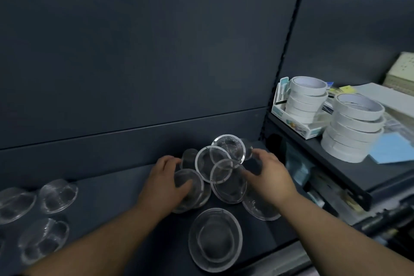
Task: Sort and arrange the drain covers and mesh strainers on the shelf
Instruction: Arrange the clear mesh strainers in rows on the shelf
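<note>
— Where are the mesh strainers (pixel 220 163)?
— Piled lower centre on the dark shelf (pixel 112 197); drain covers (pixel 58 195) lie lower left.
— And the hands?
— The left hand (pixel 165 184) grasps a strainer (pixel 195 177) at the pile's left. The right hand (pixel 268 177) curls at its right edge; I cannot tell if it grips.

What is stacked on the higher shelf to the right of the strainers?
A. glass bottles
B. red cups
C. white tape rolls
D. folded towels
C: two stacks of tape rolls, all white, stand on that shelf, the farther stack in a small carton.
</note>
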### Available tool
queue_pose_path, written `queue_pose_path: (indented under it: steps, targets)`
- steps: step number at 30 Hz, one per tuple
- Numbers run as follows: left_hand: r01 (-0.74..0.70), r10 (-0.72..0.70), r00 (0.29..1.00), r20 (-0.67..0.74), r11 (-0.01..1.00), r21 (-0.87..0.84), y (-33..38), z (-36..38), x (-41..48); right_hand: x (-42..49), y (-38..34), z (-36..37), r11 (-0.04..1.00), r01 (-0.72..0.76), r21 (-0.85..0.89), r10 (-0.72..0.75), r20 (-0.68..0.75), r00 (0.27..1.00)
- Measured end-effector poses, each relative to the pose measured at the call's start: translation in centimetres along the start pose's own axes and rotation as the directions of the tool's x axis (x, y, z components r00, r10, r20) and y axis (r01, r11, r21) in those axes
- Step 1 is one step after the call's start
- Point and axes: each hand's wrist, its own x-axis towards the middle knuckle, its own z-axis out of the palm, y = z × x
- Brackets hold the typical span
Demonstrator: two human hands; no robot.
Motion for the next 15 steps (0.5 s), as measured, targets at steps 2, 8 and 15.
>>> queue_pose_path:
  steps: [2,8,15]
  targets:
    - [0.011,-0.011,1.0,-0.004,1.0,0.012,0.4,0.8,0.6,0.7,1.1,-0.1,1.0,-0.004,-0.015,0.004,0.023,1.0]
    - [0.034,-0.036,0.999,0.024,0.997,0.072,0.6,1.5,3.2,3.5,2.6,-0.1,1.0,-0.013,-0.027,0.015,0.062,0.998]
    - [0.011,-0.059,0.969,0.239,0.981,0.196,-0.3,1.6,7.5,7.3,2.1,0.9,0.999,-0.029,-0.027,0.031,0.08,0.996]
